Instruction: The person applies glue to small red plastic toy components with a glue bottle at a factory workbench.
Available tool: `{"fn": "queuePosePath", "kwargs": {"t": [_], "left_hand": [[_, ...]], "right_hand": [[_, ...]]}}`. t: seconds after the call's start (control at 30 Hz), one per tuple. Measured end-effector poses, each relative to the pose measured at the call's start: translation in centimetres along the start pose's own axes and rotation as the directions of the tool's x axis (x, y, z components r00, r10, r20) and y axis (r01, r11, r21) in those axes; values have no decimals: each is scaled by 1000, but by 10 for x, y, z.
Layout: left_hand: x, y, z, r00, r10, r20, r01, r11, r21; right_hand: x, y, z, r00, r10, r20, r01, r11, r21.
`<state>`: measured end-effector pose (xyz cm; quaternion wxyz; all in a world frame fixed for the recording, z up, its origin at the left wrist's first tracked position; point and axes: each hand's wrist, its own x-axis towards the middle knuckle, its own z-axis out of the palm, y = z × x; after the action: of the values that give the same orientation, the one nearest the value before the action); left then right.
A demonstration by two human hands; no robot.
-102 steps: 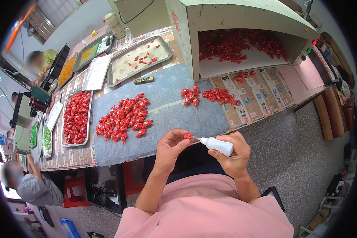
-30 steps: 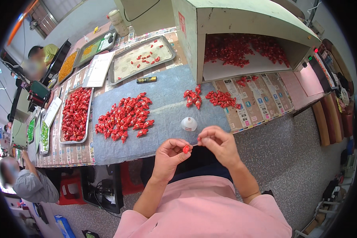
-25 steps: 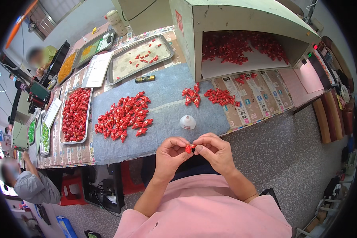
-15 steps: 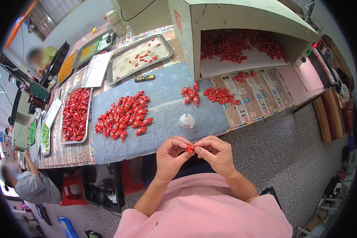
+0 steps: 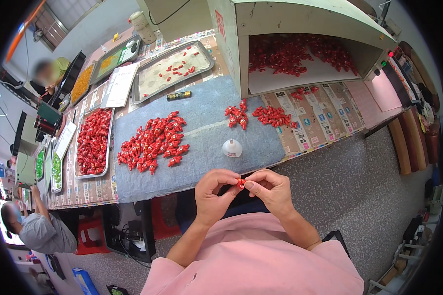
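Between the fingertips of both hands is a small red figurine (image 5: 240, 184), held just off the table's near edge. My left hand (image 5: 213, 192) pinches it from the left, with thumb and forefinger closed. My right hand (image 5: 270, 191) grips it from the right in the same way. Fingers cover much of the piece. Beyond my hands, a small white squeeze bottle (image 5: 232, 148) with a pointed tip stands on a blue-grey cloth (image 5: 206, 162). A large heap of red figurines (image 5: 155, 142) lies on the cloth to the left. A smaller cluster of red pieces (image 5: 237, 116) lies behind the bottle.
Loose red parts (image 5: 274, 117) lie right of the cluster, before an open-fronted box (image 5: 230, 54) holding many more. At left stand a full tray (image 5: 110, 147) and a sparsely filled metal tray (image 5: 139, 88). A dark cylinder (image 5: 179, 96) lies nearby. Two people (image 5: 42, 228) (image 5: 54, 73) sit at left.
Both hands have shifted very slightly right with the red figurine, which appears turned between the fingertips. The things on the table stay in place.
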<state>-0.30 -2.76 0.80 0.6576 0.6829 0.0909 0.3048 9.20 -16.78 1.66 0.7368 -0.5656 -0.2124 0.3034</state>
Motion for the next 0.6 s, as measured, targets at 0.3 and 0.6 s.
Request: {"fn": "queuePosePath", "kwargs": {"t": [0.3, 0.6], "left_hand": [[1, -1, -4, 987, 152, 59, -161, 966, 202], [-1, 1, -1, 982, 180, 56, -188, 964, 186]], "right_hand": [[-3, -1, -3, 1000, 7, 20, -6, 998, -66], [-5, 3, -4, 998, -67, 16, 68, 997, -48]]}}
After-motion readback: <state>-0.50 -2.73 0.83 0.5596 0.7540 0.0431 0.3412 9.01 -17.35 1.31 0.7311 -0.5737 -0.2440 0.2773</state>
